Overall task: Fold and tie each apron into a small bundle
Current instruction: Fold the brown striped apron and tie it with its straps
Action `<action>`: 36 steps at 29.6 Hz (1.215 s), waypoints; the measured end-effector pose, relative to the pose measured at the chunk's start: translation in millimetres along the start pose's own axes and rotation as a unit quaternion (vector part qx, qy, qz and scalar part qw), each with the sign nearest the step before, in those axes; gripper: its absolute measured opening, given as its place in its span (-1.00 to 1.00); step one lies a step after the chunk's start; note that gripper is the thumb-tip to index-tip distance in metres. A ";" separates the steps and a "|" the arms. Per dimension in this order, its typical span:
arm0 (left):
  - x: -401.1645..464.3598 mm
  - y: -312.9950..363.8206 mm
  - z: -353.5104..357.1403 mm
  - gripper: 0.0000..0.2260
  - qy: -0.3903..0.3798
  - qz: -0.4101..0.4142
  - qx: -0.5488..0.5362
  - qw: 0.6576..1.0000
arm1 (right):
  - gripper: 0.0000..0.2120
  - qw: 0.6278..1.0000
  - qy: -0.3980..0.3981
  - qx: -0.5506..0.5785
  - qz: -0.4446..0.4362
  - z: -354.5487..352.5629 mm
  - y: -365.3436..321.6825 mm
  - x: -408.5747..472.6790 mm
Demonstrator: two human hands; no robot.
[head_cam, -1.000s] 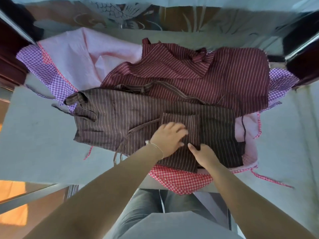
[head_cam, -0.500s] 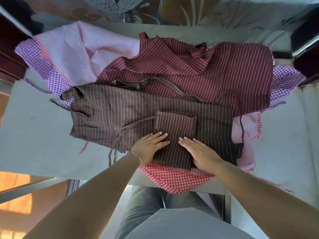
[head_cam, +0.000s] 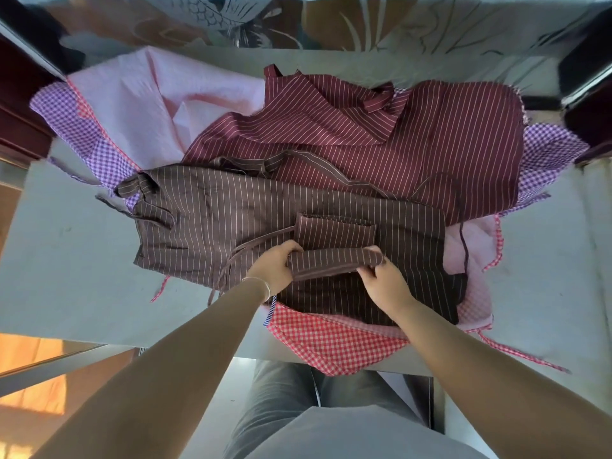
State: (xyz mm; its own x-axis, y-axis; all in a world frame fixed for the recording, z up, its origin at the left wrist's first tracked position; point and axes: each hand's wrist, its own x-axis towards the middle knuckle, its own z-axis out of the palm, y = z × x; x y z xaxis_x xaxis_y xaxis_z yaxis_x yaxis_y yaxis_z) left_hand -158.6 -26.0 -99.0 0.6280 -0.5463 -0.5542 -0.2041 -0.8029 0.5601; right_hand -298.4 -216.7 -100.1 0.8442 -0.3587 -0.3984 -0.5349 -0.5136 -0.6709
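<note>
Near edge now rolled (brown pinstripe apron (head_cam: 231,223))

The folded apron (head_cam: 334,241) lies on a spread apron (head_cam: 212,220) at the bench's (head_cam: 66,260) 6 o'clock edge. Another apron (head_cam: 430,154) lies behind it toward 12 o'clock.

We see bare table (head_cam: 66,260) on the left and on the right, where a hand could pass. The middle is piled with the brown apron (head_cam: 231,220), the red striped apron (head_cam: 414,154) and pink cloth (head_cam: 165,104). Loose strings (head_cam: 228,263) lie in the way.
</note>
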 end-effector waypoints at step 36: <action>-42.1 69.1 -85.1 -0.66 -0.034 0.050 -0.146 0.987 | -0.31 0.992 -0.083 0.038 -0.082 -47.5 -112.9 19.2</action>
State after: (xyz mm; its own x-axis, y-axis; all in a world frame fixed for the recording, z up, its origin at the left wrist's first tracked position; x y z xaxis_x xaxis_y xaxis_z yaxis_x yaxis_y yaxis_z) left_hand -135.3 -38.2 15.4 0.5612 -0.6420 -0.5223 -0.0301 -0.6465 0.7623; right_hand -223.6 -202.6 -2.3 0.9171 -0.1381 -0.3740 -0.3912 -0.4926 -0.7774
